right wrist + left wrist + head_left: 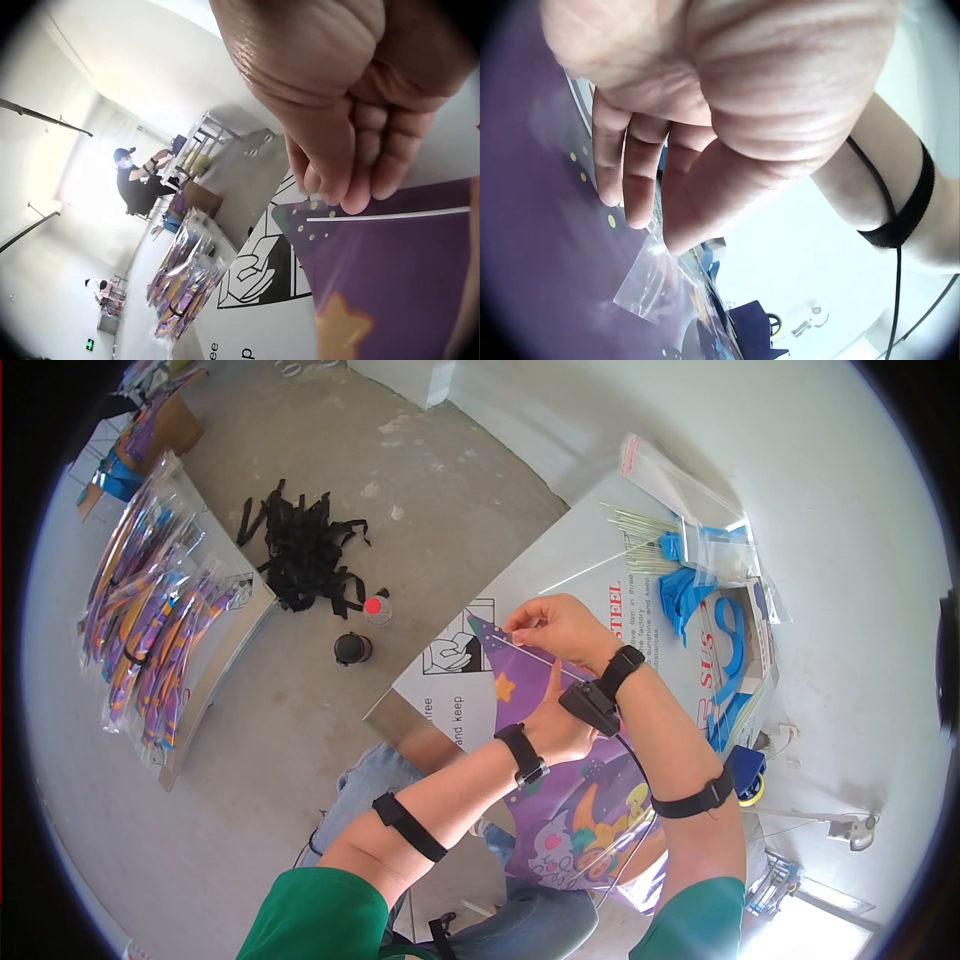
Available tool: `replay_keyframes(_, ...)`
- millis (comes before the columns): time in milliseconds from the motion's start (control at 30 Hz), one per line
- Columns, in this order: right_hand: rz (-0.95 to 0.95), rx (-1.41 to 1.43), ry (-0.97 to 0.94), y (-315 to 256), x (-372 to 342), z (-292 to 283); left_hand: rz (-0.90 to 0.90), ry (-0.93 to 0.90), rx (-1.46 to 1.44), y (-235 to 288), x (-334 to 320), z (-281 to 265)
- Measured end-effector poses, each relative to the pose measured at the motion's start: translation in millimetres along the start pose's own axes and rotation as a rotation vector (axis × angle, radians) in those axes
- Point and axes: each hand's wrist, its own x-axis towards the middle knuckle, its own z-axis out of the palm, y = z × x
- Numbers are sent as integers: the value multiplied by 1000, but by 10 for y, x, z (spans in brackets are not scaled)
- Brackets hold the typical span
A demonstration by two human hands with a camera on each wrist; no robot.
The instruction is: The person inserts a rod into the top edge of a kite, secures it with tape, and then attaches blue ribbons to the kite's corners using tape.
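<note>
A purple printed sheet (515,695) with stars and cartoon figures lies over the near corner of a white, lettered table surface (415,695) and hangs toward the person's lap. Along its upper edge runs a thin white rod (390,217). At the pointed corner my right hand (565,632) pinches the sheet's edge beside the rod, fingers curled and fingertips close together. My left hand (560,728) rests low over the sheet, index finger extended toward the rod. In the left wrist view its other fingers (637,172) hang loosely over the purple surface, holding nothing.
Thin pale rods (640,535), blue strips (683,600) and clear plastic bags (715,550) lie at the table's far right. Bagged purple-orange pieces (150,630) cover another table at left. Black straps (305,550) and a red-capped bottle (377,608) are on the floor.
</note>
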Motion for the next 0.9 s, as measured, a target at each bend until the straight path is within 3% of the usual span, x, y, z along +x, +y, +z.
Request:
replay_keyframes(367, -36, -90, -9, -97, 50, 35, 27, 117, -8, -63, 13, 85)
replay_keyframes(500, -13, -129, 50, -104, 82, 63, 17, 63, -6, -79, 28, 114)
replay_keyframes(600, -16, -204, 66, -133, 101, 85, 98, 164, 100, 9, 37, -22)
replay_keyframes(767, -12, -299, 103, -171, 120, 118, 7, 63, -34, -50, 47, 26)
replay_keyframes(900, 5, -361, 118, -205, 129, 139, 23, 155, -92, -53, 59, 66)
